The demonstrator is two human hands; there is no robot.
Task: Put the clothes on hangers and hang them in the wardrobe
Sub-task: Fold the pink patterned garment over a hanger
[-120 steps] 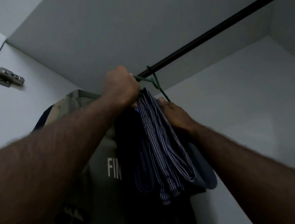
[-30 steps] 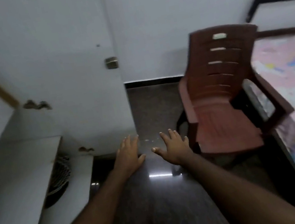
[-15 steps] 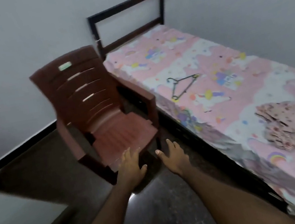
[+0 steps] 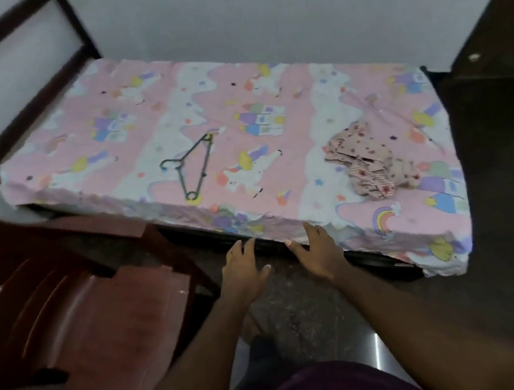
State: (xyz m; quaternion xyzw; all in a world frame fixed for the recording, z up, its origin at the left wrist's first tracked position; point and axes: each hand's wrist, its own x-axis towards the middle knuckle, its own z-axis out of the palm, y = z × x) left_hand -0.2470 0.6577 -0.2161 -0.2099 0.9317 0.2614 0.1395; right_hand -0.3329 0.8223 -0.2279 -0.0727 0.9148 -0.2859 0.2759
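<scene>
I see both arms stretched forward over the dark floor (image 4: pixel 304 317). My left hand (image 4: pixel 243 271) and right hand (image 4: pixel 317 253) are spread flat with straight fingers, holding nothing, just short of the bed's near edge. A red chair (image 4: pixel 99 319) stands at the left. On the bed (image 4: pixel 269 117), the green hanger (image 4: pixel 192 168) lies flat close to the near edge, toward the headboard end. The crumpled patterned garment (image 4: pixel 370 162) sits well apart from it, near the foot-end near corner.
</scene>
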